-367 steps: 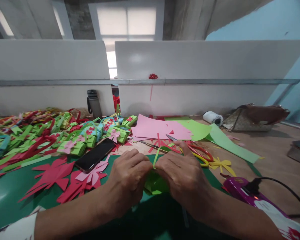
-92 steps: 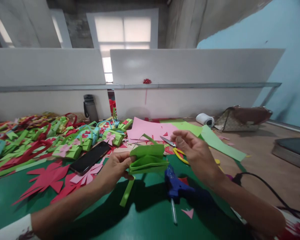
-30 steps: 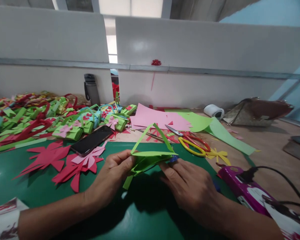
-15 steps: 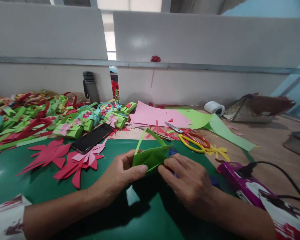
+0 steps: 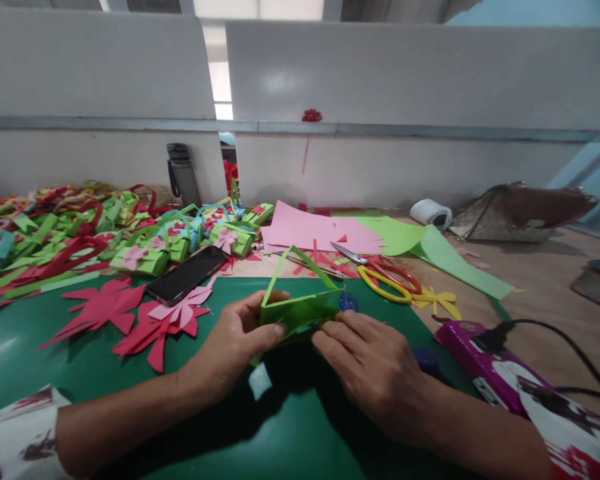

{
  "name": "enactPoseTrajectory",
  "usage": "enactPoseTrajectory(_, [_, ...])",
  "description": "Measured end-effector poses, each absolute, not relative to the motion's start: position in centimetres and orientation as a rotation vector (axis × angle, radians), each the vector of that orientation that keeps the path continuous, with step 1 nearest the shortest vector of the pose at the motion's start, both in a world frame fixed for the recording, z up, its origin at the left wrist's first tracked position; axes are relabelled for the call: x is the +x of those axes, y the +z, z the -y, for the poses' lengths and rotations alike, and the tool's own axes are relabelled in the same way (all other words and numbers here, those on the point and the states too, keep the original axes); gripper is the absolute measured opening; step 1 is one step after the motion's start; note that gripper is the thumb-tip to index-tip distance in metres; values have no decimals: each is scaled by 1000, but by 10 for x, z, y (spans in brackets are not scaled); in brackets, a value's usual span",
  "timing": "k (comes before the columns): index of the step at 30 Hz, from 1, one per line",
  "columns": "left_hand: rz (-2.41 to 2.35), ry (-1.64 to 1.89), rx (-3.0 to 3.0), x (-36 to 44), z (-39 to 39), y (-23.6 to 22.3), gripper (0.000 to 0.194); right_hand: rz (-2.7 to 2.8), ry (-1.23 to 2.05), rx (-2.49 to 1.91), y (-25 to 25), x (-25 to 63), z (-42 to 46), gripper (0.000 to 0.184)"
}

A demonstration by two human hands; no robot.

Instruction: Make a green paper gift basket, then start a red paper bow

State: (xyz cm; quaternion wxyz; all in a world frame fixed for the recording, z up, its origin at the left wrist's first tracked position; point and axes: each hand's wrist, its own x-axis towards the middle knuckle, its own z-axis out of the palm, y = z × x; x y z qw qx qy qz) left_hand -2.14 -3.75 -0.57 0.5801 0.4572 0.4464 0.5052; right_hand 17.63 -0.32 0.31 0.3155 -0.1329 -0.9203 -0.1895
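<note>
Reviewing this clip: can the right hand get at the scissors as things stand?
Probably yes. The scissors lie a little beyond the right hand, and nothing seems to cover them. The hand is at the green bag, though, so it would likely need to leave that first.

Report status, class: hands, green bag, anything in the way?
Left hand: fingers gripping green bag, handle up. Right hand at its lower right edge. Blue glue gun close, partly hidden by right hand.

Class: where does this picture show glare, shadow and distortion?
Head view: glare on the white panel, sheen on the green mat at left; head view: shadow on the mat beneath the left hand and right hand; head view: the handbag seems stretched toward the right edge.
</note>
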Motion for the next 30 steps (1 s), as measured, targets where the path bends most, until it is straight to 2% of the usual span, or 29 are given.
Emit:
enactPoseTrajectory(9, [-1107, 1129, 1205, -20, 41, 8, 43, 2360, -558, -359, 7, 180, 1, 24])
enactPoseTrajectory(17, [-1083, 1115, 1182, -19, 43, 8, 37, 2431, -551, -239, 1, 179, 2, 24])
enactPoseTrajectory(24, [-1100, 1109, 1174, -18, 43, 4, 37, 2511, -459, -190, -3, 177, 7, 32])
enactPoseTrajectory(30, [-1056, 1102, 1141, -20, 41, -2, 36, 2582, -281, -260, -6, 174, 10, 27])
